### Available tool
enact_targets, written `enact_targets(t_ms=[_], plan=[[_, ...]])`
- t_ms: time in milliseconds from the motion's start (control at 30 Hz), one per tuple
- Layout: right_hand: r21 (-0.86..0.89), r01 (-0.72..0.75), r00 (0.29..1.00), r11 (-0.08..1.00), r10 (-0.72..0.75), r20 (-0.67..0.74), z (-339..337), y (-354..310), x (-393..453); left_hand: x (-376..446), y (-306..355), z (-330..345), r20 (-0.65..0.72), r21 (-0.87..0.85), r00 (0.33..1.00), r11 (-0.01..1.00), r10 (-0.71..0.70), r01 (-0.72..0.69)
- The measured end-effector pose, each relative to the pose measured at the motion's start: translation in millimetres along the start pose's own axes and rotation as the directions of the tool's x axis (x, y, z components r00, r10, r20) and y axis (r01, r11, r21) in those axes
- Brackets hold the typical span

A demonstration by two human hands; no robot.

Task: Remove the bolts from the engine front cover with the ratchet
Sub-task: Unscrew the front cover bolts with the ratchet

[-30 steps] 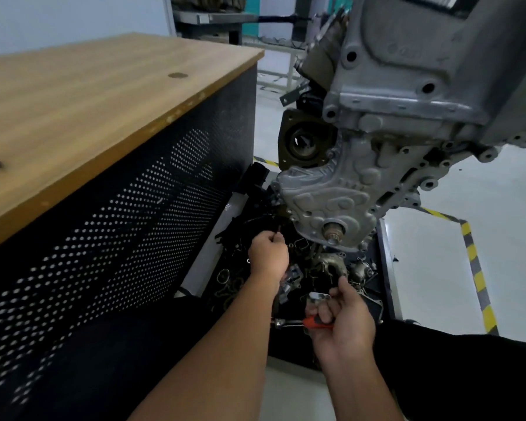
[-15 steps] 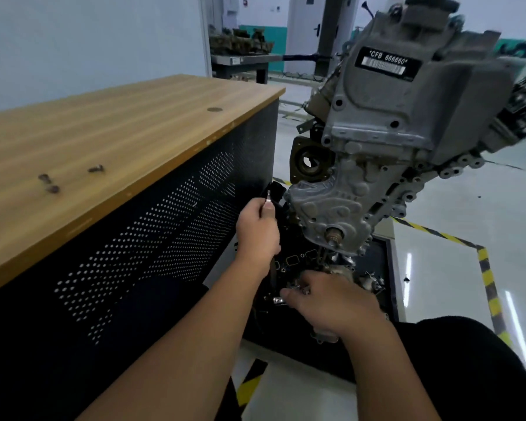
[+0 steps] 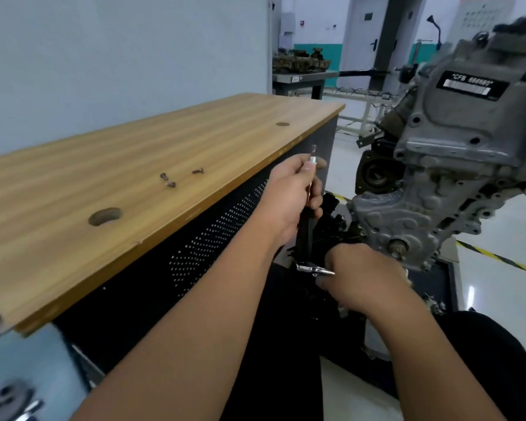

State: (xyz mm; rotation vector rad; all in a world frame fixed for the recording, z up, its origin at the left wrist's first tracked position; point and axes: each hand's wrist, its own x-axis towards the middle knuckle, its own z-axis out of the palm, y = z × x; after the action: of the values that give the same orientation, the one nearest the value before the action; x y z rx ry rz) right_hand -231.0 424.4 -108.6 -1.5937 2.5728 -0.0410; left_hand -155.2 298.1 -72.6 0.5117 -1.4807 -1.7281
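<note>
The grey engine front cover (image 3: 398,214) hangs at the right, with a crank stub near its lower end. My left hand (image 3: 289,199) is raised beside the workbench edge and pinches a small silver bolt (image 3: 312,156) between thumb and fingers. Lower down, my right hand (image 3: 359,278) grips the ratchet (image 3: 312,268); only its chrome head and neck show left of the knuckles. Three loose bolts (image 3: 170,179) lie on the wooden workbench top (image 3: 134,165).
The workbench has a perforated black front panel (image 3: 213,235). A black tray of parts (image 3: 331,226) sits under the engine. Yellow-black floor tape (image 3: 498,258) runs at right. A metal disc part (image 3: 6,396) lies at bottom left. A far table (image 3: 301,77) carries engine parts.
My left hand rose from the parts tray up to the bench edge, carrying the bolt. My right hand stayed low with the ratchet. The view tilted upward.
</note>
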Motion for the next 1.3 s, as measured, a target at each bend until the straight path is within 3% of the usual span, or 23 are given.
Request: enact_targets(t_ms=[67, 200, 333, 433, 533, 600, 700, 800, 933, 1067, 1167, 1300], plan=[[0.019, 0.081, 0.997, 0.997, -0.08, -0.013, -10, -10, -2, 2, 17, -10, -0.017, 0.023, 1.0, 1.0, -0.011, 0.011], [-0.045, 0.195, 0.968, 0.98, -0.199, -0.153, -17, -39, 1, 7, 37, -20, -0.213, -0.027, 0.977, 0.999, 0.03, -0.037], [0.0, 0.168, 0.955, 0.986, -0.163, -0.25, -15, -69, 12, 11, 42, -24, -0.347, 0.01, 0.934, 0.996, 0.085, -0.087], [0.151, 0.13, 0.958, 0.98, -0.085, -0.274, -9, -82, 25, 10, 46, -31, -0.339, 0.041, 0.937, 0.996, 0.084, -0.074], [0.327, 0.115, 0.966, 0.938, -0.029, -0.258, -5, -84, 37, 5, 52, -39, -0.208, 0.031, 0.977, 0.998, 0.051, -0.046], [0.363, 0.123, 0.958, 0.923, -0.016, -0.285, -2, -82, 40, 6, 59, -52, -0.154, 0.137, 0.987, 0.99, 0.035, -0.014], [0.471, 0.186, 0.948, 0.862, -0.031, -0.318, -2, -77, 36, 17, 69, -92, -0.302, 0.513, 0.937, 0.858, 0.174, 0.005], [0.482, 0.242, 0.935, 0.842, -0.071, -0.347, -6, -72, 30, 26, 77, -152, -0.439, 0.797, 0.814, 0.583, 0.381, 0.156], [0.598, 0.242, 0.953, 0.764, -0.073, -0.293, -7, -66, 28, 26, 66, -223, -0.446, 0.855, 0.87, 0.387, 0.209, 0.345], [0.607, 0.244, 0.955, 0.756, -0.079, -0.286, -3, -64, 29, 32, 54, -243, -0.381, 0.874, 0.894, 0.406, 0.235, 0.265], [0.65, 0.246, 0.96, 0.719, -0.087, -0.267, 2, -67, 31, 41, 48, -243, -0.348, 0.907, 0.912, 0.322, 0.215, 0.271], [0.673, 0.254, 0.961, 0.694, -0.101, -0.259, 10, -72, 29, 46, 45, -246, -0.376, 0.909, 0.886, 0.295, 0.271, 0.295]])
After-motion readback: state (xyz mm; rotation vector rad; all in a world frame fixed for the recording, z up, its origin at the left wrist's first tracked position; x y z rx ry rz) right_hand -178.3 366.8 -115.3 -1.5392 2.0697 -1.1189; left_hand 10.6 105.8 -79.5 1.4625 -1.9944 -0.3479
